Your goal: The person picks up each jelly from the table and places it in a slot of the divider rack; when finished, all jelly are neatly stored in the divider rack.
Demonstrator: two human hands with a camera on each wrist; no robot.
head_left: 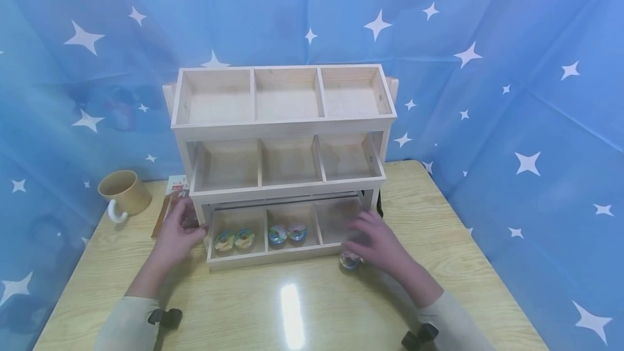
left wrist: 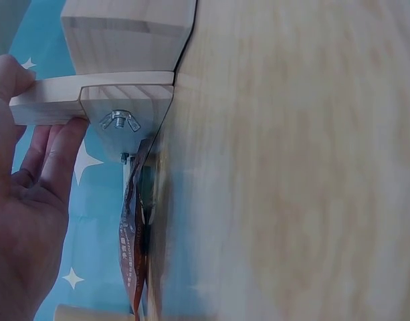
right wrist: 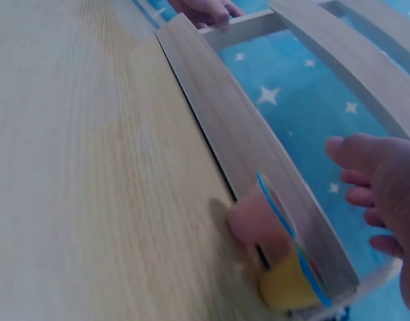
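Observation:
A three-tier wooden rack (head_left: 285, 130) stands on the table, each tier split into three compartments. My left hand (head_left: 177, 234) grips the rack's left side frame (left wrist: 51, 100), thumb on one face and fingers on the other. At the lowest tier's right end, my right hand (head_left: 377, 242) hovers with loosely curled fingers and holds nothing. Close by it, a pink cup (right wrist: 251, 217) and a yellow cup (right wrist: 285, 284) with film lids sit at the tier's front board. Two yellow-lidded cups (head_left: 245, 239) lie in the lowest left compartment, two bluish-lidded cups (head_left: 277, 235) in the middle one.
A tan mug (head_left: 135, 194) with a white handle stands left of the rack. Between mug and rack lies a brown and white packet (head_left: 167, 205), partly behind my left hand. A blue star-patterned curtain (head_left: 292, 10) hangs close behind and beside the table (head_left: 234, 313).

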